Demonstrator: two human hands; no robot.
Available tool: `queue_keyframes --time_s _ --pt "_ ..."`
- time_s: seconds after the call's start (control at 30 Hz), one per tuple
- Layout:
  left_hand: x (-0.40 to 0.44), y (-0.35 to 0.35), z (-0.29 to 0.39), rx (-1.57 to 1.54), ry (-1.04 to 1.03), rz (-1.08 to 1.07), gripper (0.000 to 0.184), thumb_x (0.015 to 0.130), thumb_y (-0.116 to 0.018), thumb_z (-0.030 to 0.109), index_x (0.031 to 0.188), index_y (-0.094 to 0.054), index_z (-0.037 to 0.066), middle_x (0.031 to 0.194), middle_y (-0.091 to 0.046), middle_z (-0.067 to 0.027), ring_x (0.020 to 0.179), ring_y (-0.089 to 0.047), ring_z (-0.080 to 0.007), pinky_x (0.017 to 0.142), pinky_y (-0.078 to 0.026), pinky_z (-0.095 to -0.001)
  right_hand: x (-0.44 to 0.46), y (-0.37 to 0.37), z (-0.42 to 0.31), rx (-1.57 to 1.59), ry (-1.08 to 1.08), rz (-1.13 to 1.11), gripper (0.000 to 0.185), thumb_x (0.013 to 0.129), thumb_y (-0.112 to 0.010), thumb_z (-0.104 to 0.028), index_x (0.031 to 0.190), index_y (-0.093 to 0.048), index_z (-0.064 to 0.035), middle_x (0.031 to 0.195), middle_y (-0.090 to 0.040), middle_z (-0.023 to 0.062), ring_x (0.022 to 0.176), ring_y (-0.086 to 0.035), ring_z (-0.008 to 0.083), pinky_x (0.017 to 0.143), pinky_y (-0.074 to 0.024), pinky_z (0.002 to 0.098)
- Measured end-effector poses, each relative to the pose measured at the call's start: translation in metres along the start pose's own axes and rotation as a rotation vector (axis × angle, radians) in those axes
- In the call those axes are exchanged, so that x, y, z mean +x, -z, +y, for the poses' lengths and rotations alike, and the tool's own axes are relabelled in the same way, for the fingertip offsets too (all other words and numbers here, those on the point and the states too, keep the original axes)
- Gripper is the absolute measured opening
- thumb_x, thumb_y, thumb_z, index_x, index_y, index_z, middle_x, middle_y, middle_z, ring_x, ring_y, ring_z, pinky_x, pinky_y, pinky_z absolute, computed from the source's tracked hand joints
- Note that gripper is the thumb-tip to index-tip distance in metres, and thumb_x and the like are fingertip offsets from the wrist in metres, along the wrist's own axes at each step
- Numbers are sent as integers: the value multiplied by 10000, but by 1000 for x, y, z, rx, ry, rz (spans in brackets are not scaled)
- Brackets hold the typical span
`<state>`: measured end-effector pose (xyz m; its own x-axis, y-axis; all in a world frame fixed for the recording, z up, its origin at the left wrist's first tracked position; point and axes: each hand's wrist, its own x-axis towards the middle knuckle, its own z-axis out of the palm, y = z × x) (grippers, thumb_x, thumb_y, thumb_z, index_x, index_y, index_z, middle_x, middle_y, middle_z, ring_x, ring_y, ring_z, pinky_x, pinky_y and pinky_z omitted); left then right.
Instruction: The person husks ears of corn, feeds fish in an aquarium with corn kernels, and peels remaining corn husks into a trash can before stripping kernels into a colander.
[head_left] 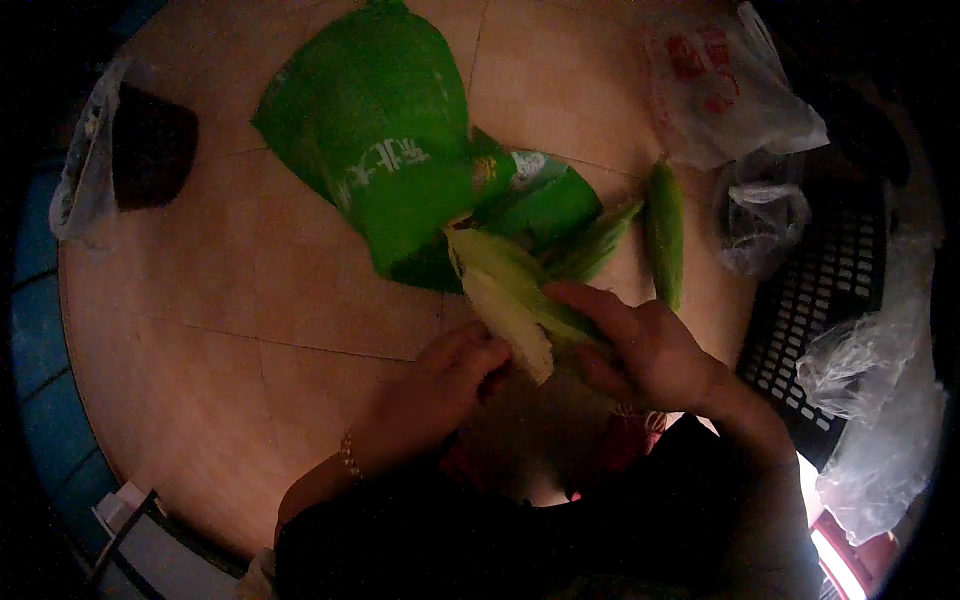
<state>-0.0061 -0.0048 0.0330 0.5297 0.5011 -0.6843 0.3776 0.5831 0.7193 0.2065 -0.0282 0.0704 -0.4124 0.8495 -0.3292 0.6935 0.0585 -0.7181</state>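
the right hand (650,340) is clamped around the lower part of a husk-wrapped ear of corn (515,275), which slants up and away between the two hands. the left hand (450,375) has its fingers curled beside a pale strip of husk (515,325); whether they grip it, i cannot tell. the green bag (400,130) just beyond carries white chinese characters; 大 and 北 can be made out. red print on a crinkled, translucent plastic bag (735,95) is unreadable. two more slender green ears (664,240) lie on the tan tiled floor (310,300).
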Motion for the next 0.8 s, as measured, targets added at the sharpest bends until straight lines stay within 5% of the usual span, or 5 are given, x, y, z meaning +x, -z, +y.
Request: queue_keyframes --time_s 0.27,0.6,0.8 --pt "-9 -1 16 -38 80 -37 321 788 -437 290 918 -534 13 778 -562 -49 651 -499 -125 565 -400 -248 -7 -2 -12 -84 15 28 612 669 -564 -80 1223 -302 -93 673 -578 135 494 -554 300 471 -467 380" --pt "5 -1 -7 -69 122 -97 272 786 -408 224 868 -537 -1 756 -493 -70 663 -443 -131 579 -375 -269 -2 3 -13 64 9 21 638 657 -560 -73 1234 -290 -71 797 -578 147 595 -577 311 518 -472 370" --pt "13 -1 -36 113 -192 -88 241 797 -374 179 876 -516 1 818 -465 -139 701 -464 -212 592 -390 -305 -3 2 -12 88 7 -5 624 668 -555 -71 1234 -293 -70 786 -578 142 605 -578 313 533 -471 370"
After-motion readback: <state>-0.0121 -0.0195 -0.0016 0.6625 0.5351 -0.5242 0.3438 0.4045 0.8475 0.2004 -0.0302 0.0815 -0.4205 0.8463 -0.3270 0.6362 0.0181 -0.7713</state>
